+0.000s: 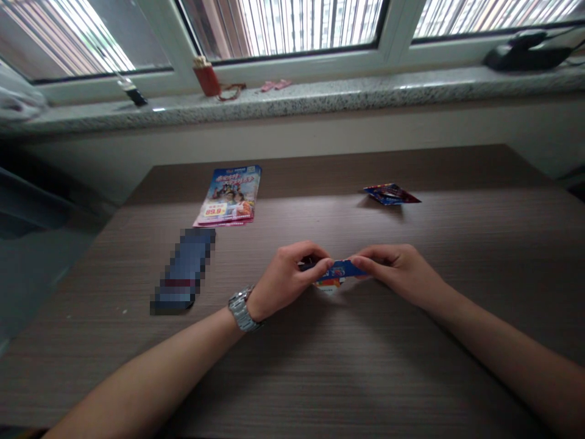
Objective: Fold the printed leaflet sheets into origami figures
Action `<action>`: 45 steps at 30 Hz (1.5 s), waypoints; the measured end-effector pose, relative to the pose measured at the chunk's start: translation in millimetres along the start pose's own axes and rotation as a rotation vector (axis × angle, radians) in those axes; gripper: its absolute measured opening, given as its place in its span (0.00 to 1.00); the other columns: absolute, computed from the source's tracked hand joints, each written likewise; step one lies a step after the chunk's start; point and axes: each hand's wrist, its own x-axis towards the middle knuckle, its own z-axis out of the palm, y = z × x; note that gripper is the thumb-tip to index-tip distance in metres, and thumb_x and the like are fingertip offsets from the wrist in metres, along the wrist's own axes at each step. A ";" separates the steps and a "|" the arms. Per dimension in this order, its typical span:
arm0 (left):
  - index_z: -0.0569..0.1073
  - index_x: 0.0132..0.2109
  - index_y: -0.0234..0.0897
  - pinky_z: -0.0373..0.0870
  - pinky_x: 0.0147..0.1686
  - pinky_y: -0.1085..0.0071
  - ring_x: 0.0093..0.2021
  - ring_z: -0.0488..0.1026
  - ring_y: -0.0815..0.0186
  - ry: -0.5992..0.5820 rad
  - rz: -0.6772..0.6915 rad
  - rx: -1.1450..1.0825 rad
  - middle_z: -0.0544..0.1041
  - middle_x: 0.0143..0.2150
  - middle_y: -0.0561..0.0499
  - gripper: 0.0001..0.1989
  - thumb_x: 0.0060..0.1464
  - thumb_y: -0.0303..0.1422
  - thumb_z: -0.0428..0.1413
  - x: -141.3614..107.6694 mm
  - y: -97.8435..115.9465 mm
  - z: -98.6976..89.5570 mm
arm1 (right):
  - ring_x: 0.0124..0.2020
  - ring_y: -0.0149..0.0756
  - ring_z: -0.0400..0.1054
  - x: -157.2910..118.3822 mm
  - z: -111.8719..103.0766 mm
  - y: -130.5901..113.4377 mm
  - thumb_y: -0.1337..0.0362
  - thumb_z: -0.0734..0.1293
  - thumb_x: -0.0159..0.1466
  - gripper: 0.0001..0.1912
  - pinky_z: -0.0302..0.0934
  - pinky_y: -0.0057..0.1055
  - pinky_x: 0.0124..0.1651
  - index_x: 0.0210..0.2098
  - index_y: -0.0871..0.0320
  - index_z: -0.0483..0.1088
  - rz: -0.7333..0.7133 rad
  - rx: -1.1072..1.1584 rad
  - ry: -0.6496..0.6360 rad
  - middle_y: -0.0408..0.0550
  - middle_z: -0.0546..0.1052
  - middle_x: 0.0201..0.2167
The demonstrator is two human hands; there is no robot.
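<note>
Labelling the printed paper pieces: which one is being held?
The blue folded paper at centre, pinched between left hand and right hand. The flat leaflet and the folded piece lie untouched farther back.

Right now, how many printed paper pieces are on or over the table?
3: a flyer lying far left, a folded piece far right, and one pinched between the left hand and right hand.
</note>
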 end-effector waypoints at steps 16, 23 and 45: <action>0.79 0.40 0.34 0.70 0.36 0.75 0.35 0.75 0.69 0.031 -0.079 -0.084 0.81 0.36 0.50 0.13 0.63 0.40 0.58 2.5 -9.3 -4.6 | 0.40 0.43 0.80 2.6 -2.2 -0.8 0.47 0.66 0.67 0.18 0.76 0.38 0.44 0.44 0.53 0.80 0.020 0.213 0.021 0.48 0.84 0.40; 0.79 0.38 0.34 0.69 0.36 0.77 0.35 0.76 0.70 0.026 -0.064 -0.087 0.81 0.35 0.52 0.12 0.62 0.39 0.59 0.8 -6.2 -0.4 | 0.33 0.40 0.77 -0.7 5.5 -1.2 0.48 0.69 0.64 0.18 0.72 0.33 0.37 0.37 0.57 0.79 0.058 0.186 0.063 0.48 0.83 0.34; 0.81 0.40 0.34 0.70 0.39 0.77 0.37 0.77 0.68 0.003 -0.058 -0.109 0.82 0.37 0.51 0.10 0.62 0.37 0.60 -0.3 -3.2 5.3 | 0.37 0.36 0.74 -4.0 16.5 -6.0 0.55 0.67 0.68 0.11 0.64 0.30 0.41 0.39 0.54 0.78 -0.095 -0.022 0.039 0.43 0.82 0.36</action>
